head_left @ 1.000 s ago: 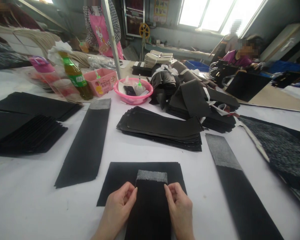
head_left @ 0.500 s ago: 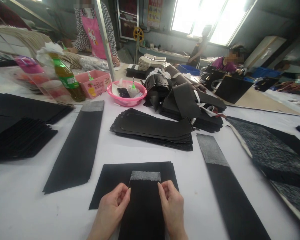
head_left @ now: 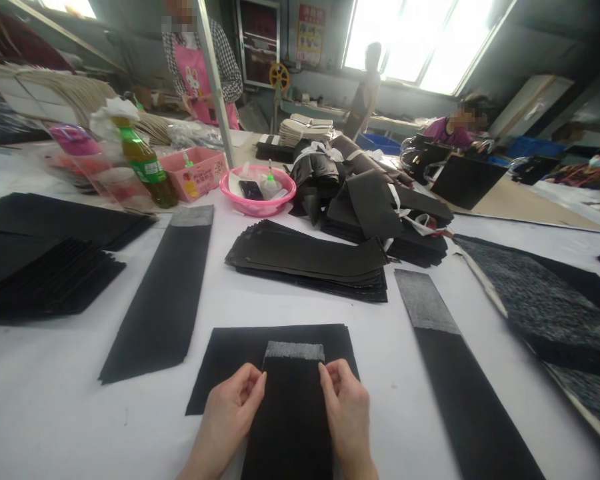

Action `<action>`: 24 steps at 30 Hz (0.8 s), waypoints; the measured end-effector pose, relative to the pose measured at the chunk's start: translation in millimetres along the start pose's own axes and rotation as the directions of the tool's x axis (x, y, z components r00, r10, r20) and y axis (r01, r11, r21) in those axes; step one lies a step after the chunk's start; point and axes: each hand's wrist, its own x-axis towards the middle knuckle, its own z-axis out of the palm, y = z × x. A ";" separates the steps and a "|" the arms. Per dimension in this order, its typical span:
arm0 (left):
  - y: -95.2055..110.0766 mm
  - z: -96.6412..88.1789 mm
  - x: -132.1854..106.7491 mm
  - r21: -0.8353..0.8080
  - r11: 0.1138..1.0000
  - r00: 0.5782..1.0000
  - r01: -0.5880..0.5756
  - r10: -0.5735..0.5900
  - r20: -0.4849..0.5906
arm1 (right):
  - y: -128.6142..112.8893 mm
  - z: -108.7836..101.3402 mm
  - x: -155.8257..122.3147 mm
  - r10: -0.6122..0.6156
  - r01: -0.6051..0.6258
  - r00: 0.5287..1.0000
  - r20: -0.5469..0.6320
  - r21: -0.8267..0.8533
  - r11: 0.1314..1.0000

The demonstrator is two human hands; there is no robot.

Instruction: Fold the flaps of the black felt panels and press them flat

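On the white surface point(head_left: 55, 413) the black sheet point(head_left: 230, 353) lies as before, with the grey-tipped strip point(head_left: 293, 407) on its middle, barely shifted. The left hand point(head_left: 230, 417) and right hand point(head_left: 347, 413) still pinch the strip's side edges, fingers curled.

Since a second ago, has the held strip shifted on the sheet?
No. The strip ends just short of the far edge of the sheet, nearer its right corner, as before; only the camera shifted.
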 end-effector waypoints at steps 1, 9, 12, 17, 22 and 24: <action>0.4 -0.2 0.2 -0.003 1.000 1.000 0.002 -0.002 0.001 | -0.5 -0.1 0.3 0.000 0.000 1.000 -0.001 -0.003 1.000; 7.8 -1.3 1.1 -0.005 0.999 0.999 0.038 -0.038 -0.001 | -2.7 0.2 1.6 0.005 -0.005 1.000 -0.005 -0.015 1.000; 10.1 -1.1 0.1 -0.012 0.999 0.999 0.050 -0.050 -0.004 | -1.5 0.2 1.7 0.011 -0.011 1.000 -0.005 -0.028 1.000; 7.1 0.1 1.3 -0.034 0.998 0.998 0.056 -0.056 -0.005 | -1.8 -0.1 2.2 0.016 -0.017 1.000 -0.011 -0.041 0.999; 1.8 1.4 5.1 -0.017 0.998 0.998 0.053 -0.053 -0.027 | -3.6 0.1 2.5 0.019 -0.020 1.000 -0.013 -0.059 0.998; 1.7 1.4 5.7 -0.004 0.998 0.997 0.063 -0.063 -0.033 | -3.3 0.0 2.8 0.021 -0.022 1.000 -0.013 -0.065 0.998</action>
